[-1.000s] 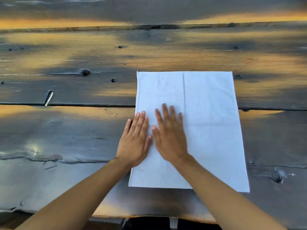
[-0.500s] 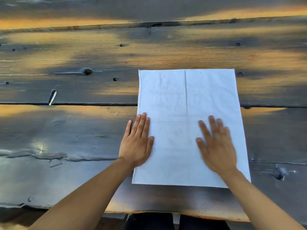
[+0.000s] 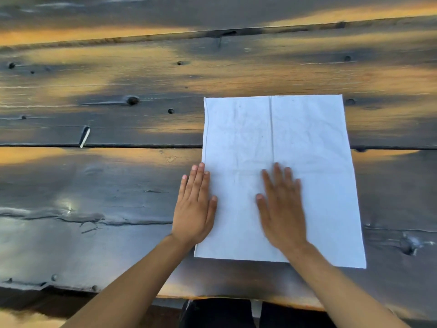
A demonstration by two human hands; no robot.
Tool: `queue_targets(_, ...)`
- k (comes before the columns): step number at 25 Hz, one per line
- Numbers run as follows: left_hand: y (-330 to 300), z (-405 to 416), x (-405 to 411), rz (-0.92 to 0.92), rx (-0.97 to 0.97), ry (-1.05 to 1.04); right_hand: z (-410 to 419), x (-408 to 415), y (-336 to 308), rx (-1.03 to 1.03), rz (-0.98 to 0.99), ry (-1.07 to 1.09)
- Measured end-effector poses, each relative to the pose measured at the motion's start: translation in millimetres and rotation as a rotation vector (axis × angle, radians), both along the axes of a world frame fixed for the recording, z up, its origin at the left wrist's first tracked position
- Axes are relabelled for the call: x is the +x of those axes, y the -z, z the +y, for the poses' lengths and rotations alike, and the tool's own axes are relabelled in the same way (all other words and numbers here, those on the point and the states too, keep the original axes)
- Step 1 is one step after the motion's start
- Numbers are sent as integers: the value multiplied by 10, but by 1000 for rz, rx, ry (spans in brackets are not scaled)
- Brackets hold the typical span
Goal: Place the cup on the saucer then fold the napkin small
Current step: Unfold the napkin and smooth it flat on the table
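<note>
**Both palms flat on the napkin**

We are looking down at a white napkin [image 3: 279, 143] that is lying flat on a dark, weathered wooden counter [image 3: 106, 185], right of centre and reaching almost to the counter's near edge. A straight crease is running from its far edge toward us, slightly left of its middle, and fainter wrinkles are showing across the cloth. The napkin is lying across the seam between two planks.

We are resting our left hand [image 3: 195, 209] palm down at the napkin's left edge, about halfway along the near part of that side. Its grip is not closing on anything: the fingers are lying straight and pressed together, with the thumb and inner fingers overlapping the cloth and the rest of the hand sitting on bare wood.

We are laying our right hand [image 3: 282, 209] palm down on the cloth, near the middle of its near half. Its grip is likewise flat, fingers slightly spread and pinching nothing. This hand is appearing blurred, so its fingertips are hard to make out.

A cup and saucer are not showing in this view.
</note>
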State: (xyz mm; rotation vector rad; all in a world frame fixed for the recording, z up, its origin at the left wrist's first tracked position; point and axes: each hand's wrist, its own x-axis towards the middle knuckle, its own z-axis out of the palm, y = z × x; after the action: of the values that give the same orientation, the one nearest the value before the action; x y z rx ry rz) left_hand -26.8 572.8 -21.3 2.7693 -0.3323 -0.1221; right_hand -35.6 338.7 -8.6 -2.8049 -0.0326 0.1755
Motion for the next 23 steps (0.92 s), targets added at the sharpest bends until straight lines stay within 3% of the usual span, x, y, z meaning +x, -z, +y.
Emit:
queue_targets(3,52,18,-279,42,94,86,680,-157,94,-16,8,-174)
queue_targets(6,127,11,-339,77,234,103,784,-265,248,-63,16,-237)
queue_targets(10,130,-11,-337,76,265,86,128,-328,325,-131,-37,-228)
queue_targets(16,128,-8,-340,92,277,87,-1188,-523,309,-217,30,38)
queue_targets(23,69,-29,-315,134,272,79,-1248,-517,206,-212,108,63)
